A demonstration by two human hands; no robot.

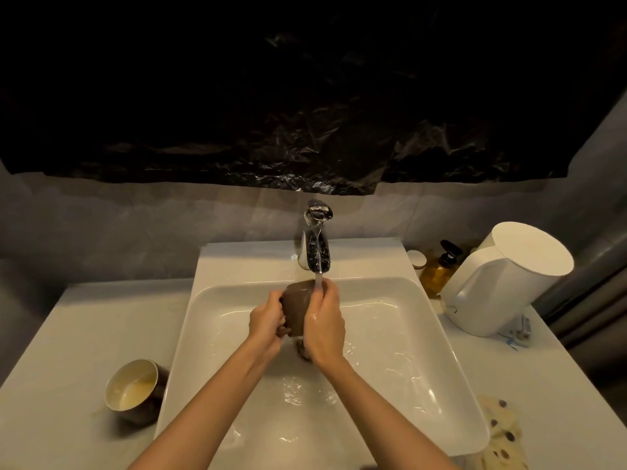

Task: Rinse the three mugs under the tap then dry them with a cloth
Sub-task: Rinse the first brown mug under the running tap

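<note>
A brown mug (pixel 294 306) is held over the white sink (pixel 424 351), just under the running chrome tap (pixel 316 245). My left hand (pixel 268 320) grips it by the handle side. My right hand (pixel 324 320) wraps its right side, fingers up at the rim where the water stream lands. A second brown mug (pixel 133 388) with a pale inside stands upright on the counter left of the sink. A pale spotted cloth (pixel 502 432) lies at the sink's front right corner. No third mug is in view.
A white electric kettle (pixel 509 276) stands on the counter to the right of the sink, with an amber pump bottle (pixel 441 266) and a small jar (pixel 416 258) behind it. Black plastic sheeting (pixel 305 96) hangs over the wall above the tap.
</note>
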